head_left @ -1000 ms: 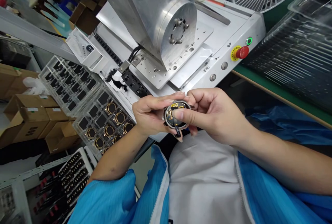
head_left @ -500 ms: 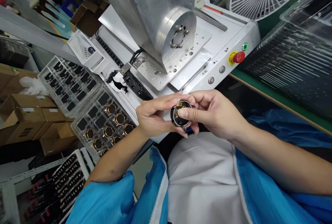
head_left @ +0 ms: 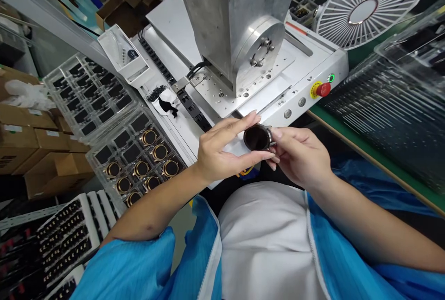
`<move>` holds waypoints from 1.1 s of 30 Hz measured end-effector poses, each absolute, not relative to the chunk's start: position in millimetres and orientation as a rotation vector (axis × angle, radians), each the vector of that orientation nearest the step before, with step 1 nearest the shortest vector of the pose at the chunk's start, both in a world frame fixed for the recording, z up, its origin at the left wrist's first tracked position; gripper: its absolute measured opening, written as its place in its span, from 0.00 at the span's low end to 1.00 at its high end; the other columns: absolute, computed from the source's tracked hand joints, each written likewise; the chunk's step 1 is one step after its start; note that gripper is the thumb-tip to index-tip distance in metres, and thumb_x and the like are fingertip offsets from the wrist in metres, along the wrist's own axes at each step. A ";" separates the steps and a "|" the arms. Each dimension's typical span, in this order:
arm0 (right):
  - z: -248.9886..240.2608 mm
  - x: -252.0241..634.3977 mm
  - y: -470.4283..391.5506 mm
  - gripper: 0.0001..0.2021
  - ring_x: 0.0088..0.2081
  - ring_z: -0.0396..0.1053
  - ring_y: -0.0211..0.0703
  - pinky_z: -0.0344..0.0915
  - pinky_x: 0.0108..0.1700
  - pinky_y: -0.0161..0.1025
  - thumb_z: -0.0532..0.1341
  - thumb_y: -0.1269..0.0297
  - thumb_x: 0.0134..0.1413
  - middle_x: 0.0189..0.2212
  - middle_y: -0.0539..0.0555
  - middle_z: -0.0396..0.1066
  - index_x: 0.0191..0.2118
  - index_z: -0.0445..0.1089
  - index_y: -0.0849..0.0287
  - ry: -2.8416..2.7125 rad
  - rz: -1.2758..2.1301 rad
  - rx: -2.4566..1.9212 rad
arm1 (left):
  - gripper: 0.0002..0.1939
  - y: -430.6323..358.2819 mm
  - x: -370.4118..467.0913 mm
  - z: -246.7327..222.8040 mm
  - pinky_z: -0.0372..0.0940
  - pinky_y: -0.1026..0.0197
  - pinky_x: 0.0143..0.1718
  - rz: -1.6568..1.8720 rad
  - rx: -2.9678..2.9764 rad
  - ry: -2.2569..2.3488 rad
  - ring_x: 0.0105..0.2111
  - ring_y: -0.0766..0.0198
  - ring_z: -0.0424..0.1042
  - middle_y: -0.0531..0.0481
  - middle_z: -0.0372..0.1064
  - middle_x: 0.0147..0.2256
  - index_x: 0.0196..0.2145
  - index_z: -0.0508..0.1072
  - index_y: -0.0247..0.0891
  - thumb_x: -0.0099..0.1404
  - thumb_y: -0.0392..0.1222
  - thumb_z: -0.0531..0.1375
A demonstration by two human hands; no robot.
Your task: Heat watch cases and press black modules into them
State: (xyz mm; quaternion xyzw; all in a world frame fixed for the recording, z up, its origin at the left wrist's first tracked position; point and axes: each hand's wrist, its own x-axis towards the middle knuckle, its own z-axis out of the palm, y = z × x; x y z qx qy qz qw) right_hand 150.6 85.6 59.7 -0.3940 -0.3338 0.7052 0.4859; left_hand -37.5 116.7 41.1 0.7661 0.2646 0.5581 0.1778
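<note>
Just in front of the white machine, a round dark watch case with a metal rim is held up in both hands. My left hand is closed around its left side, index finger along the top of the rim and thumb along the bottom. My right hand pinches the right edge between thumb and fingers; the fingers behind are partly hidden. The dark, smooth round side of the case faces me. To the left, a clear compartment tray holds several gold-ringed round watch cases and black square pieces.
Beyond my hands stands a machine with a big metal block and a red emergency button. A white fan and stacked clear trays are at the right. Cardboard boxes and a second tray lie left.
The watch case has turned from its inside, with orange parts showing, to a dark smooth side. My right thumb has moved off its middle to the right edge. The view has shifted slightly.
</note>
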 end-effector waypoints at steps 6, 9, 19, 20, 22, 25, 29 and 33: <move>61.2 146.7 83.3 0.22 0.18 0.59 0.35 0.61 0.16 0.34 0.77 0.49 0.51 0.17 0.48 0.64 0.19 0.74 0.58 -0.767 1.747 -0.845 | 0.50 117.0 -40.3 41.9 0.78 0.55 0.42 1.598 2.306 0.758 0.42 0.57 0.81 0.41 0.83 0.52 0.69 0.68 0.45 0.52 0.55 0.79; 60.1 145.3 82.2 0.22 0.18 0.57 0.33 0.59 0.16 0.33 0.77 0.51 0.52 0.17 0.47 0.61 0.19 0.73 0.59 -0.770 1.762 -0.823 | 0.50 117.5 -41.2 41.9 0.77 0.56 0.41 1.604 2.304 0.737 0.40 0.58 0.79 0.40 0.83 0.52 0.68 0.69 0.44 0.52 0.56 0.78; 60.9 144.1 83.1 0.24 0.15 0.57 0.33 0.57 0.17 0.34 0.77 0.48 0.51 0.14 0.46 0.60 0.19 0.69 0.59 -0.719 1.870 -0.821 | 0.50 120.9 -43.7 40.0 0.74 0.57 0.33 1.610 2.311 0.742 0.35 0.60 0.79 0.44 0.85 0.49 0.67 0.70 0.49 0.49 0.60 0.78; 61.4 144.0 83.3 0.25 0.15 0.57 0.33 0.56 0.17 0.34 0.77 0.47 0.51 0.14 0.46 0.60 0.19 0.69 0.59 -0.717 1.876 -0.819 | 0.50 121.1 -44.4 39.6 0.74 0.57 0.33 1.602 2.307 0.737 0.35 0.60 0.79 0.44 0.85 0.49 0.68 0.70 0.50 0.49 0.60 0.77; 62.4 143.6 83.7 0.25 0.14 0.56 0.32 0.55 0.17 0.34 0.77 0.48 0.51 0.13 0.45 0.59 0.18 0.68 0.58 -0.702 1.888 -0.815 | 0.51 121.1 -45.6 39.2 0.74 0.56 0.35 1.569 2.293 0.729 0.36 0.60 0.79 0.45 0.84 0.50 0.68 0.69 0.51 0.49 0.61 0.77; 63.7 142.5 84.4 0.25 0.15 0.54 0.32 0.54 0.17 0.33 0.77 0.49 0.50 0.13 0.44 0.58 0.18 0.67 0.58 -0.670 1.914 -0.802 | 0.51 120.5 -46.5 40.3 0.75 0.57 0.36 1.545 2.280 0.720 0.36 0.60 0.79 0.45 0.84 0.50 0.68 0.69 0.52 0.49 0.59 0.77; 62.6 140.9 85.0 0.24 0.16 0.53 0.30 0.54 0.17 0.31 0.77 0.53 0.51 0.14 0.44 0.57 0.19 0.67 0.59 -0.626 1.957 -0.732 | 0.51 119.7 -45.9 42.4 0.76 0.59 0.36 1.576 2.279 0.720 0.37 0.61 0.79 0.45 0.85 0.48 0.67 0.71 0.48 0.47 0.58 0.78; 59.1 143.4 85.0 0.23 0.16 0.51 0.30 0.53 0.16 0.31 0.76 0.53 0.54 0.15 0.44 0.57 0.19 0.68 0.59 -0.665 1.936 -0.713 | 0.50 120.4 -44.7 42.9 0.76 0.60 0.36 1.619 2.278 0.689 0.36 0.62 0.79 0.43 0.85 0.47 0.65 0.73 0.45 0.46 0.56 0.79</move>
